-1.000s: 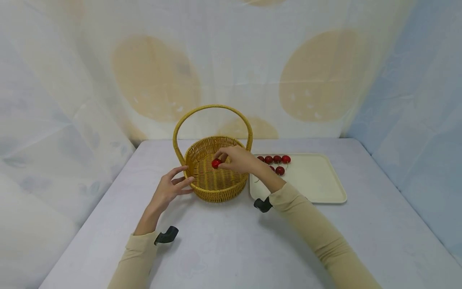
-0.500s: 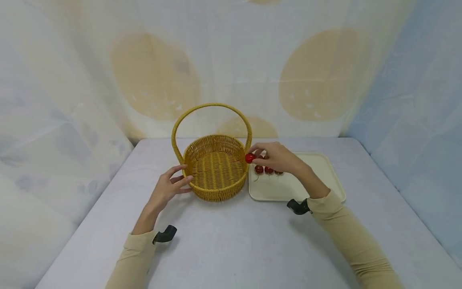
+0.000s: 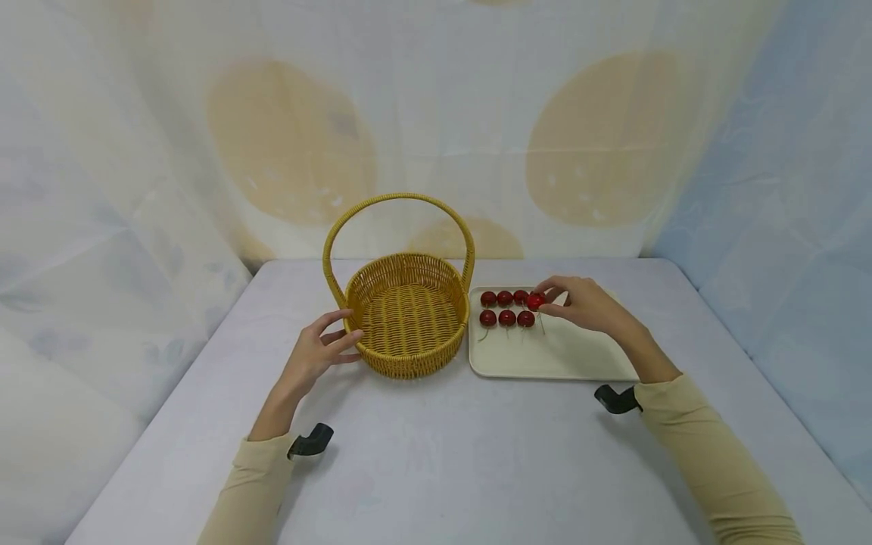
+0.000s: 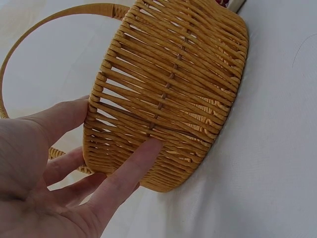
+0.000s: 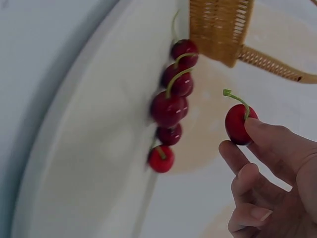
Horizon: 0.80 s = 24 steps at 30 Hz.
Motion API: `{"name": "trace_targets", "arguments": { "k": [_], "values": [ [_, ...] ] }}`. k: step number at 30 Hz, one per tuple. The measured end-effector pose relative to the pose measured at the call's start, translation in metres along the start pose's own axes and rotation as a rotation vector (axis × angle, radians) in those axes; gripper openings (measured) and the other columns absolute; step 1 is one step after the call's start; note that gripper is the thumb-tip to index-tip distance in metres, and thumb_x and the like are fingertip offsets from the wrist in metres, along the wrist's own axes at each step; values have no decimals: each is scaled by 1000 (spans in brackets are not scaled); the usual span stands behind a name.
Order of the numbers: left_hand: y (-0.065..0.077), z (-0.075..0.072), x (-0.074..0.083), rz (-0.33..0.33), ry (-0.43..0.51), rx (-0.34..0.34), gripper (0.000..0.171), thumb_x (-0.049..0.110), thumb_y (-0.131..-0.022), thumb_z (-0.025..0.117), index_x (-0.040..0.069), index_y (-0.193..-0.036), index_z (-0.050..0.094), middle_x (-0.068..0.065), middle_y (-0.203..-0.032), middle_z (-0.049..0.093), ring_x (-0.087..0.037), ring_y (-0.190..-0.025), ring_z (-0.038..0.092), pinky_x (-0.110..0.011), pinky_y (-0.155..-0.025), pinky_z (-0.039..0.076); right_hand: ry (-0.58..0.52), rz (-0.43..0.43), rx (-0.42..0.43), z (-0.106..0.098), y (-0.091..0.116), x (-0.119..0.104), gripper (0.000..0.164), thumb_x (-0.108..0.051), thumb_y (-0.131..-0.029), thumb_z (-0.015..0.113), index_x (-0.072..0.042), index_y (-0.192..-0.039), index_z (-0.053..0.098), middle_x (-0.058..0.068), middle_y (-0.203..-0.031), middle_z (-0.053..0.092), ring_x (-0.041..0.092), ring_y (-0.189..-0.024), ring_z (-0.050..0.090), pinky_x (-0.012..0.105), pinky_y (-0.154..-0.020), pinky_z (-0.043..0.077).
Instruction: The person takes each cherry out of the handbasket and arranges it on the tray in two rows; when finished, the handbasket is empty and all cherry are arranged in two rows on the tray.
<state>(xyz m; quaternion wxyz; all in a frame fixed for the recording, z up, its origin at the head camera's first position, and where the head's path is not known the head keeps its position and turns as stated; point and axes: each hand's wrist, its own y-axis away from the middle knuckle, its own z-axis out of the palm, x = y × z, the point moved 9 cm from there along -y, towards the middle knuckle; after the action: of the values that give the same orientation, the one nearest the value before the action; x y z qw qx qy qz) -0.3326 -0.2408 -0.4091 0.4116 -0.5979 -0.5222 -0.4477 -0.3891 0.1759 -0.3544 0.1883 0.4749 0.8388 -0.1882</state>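
My right hand (image 3: 579, 303) pinches a red cherry (image 5: 237, 124) by thumb and fingertips, its green stem sticking up. It is over the back row of cherries on the cream tray (image 3: 565, 359); in the right wrist view it hangs apart from them. Several dark red cherries (image 3: 507, 319) sit in two rows at the tray's left end, some stems showing. My left hand (image 3: 316, 352) rests spread fingertips against the left side of a golden wicker basket (image 3: 409, 367). In the left wrist view a fingertip presses the woven outer wall (image 4: 163, 94), while other fingers are partly hidden behind it.
The basket's tall arched handle (image 3: 402, 197) rises above its rim. Close on its right stands the tray. Pale table (image 3: 436, 462) lies in front of both, with patterned curtain (image 3: 443, 113) behind and at the sides.
My right hand has carried the cherry rightward from inside the basket, past its rim, to above the tray. My left hand and the basket have stayed nearly still.
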Motion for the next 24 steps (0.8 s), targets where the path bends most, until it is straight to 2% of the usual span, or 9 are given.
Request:
{"name": "trace_targets", "arguments": {
  "k": [9, 19, 24],
  "values": [
    [-2, 0, -3, -11, -2, -2, 70, 28, -91, 71, 7, -148, 38, -14, -159, 28, -41, -136, 46, -49, -88, 59, -55, 33, -16, 11, 3, 30, 35, -18, -94, 67, -1, -124, 61, 24, -110, 70, 31, -73, 67, 27, -60, 55],
    [-2, -1, -4, -20, 0, 7, 72, 32, -89, 73, 8, -148, 38, -13, -159, 28, -41, -136, 46, -50, -88, 59, -105, 57, -27, 21, 2, 44, 32, -16, -93, 68, 0, -120, 63, 24, -108, 70, 31, -87, 69, 28, -62, 58],
    [-2, -1, -4, -13, 0, 5, 71, 31, -90, 72, 8, -148, 38, -14, -159, 28, -41, -136, 46, -48, -87, 59, -120, 75, -41, 28, 1, 52, 31, -15, -94, 67, 1, -120, 63, 26, -108, 69, 28, -80, 70, 27, -61, 57]
  ]
}}
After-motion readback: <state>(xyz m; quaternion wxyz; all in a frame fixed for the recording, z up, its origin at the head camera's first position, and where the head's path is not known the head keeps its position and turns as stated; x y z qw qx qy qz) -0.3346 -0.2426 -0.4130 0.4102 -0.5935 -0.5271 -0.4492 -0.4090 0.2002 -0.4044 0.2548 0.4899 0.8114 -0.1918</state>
